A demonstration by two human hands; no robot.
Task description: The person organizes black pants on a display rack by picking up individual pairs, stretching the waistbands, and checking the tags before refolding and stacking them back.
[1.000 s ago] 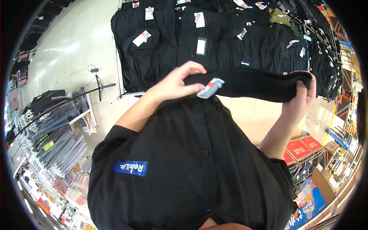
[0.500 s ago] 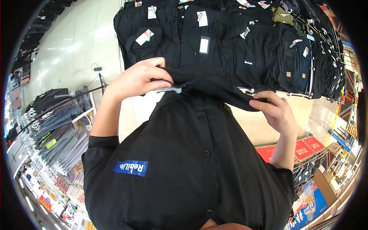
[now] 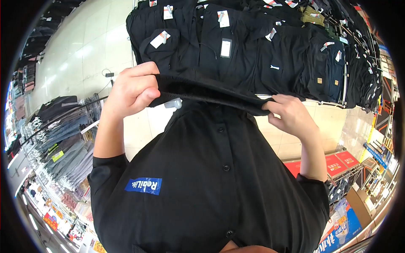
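A pair of black pants point(image 3: 211, 90) is held up in front of my chest, its elastic-looking waistband stretched sideways between both hands. My left hand point(image 3: 134, 89) is closed round the left end of the waistband. At the other end, my right hand point(image 3: 291, 114) pinches the band between thumb and fingers. The waist opening shows as a dark slit facing me. Just below the left part of the band hangs a pale plastic clip point(image 3: 173, 103). The lower part of the pants is out of sight.
Ahead is a rack of black pants point(image 3: 236, 42) with white tags. Folded or hung jeans point(image 3: 69, 139) fill a rack at left. Red signs point(image 3: 337, 162) stand over a rack at right, near a blue printed box point(image 3: 344, 223). Pale floor tiles point(image 3: 71, 55) lie at upper left.
My left hand has moved left and turned into a closed grip. My right hand has shifted slightly left and up. The waistband is now pulled straighter, with its opening visible.
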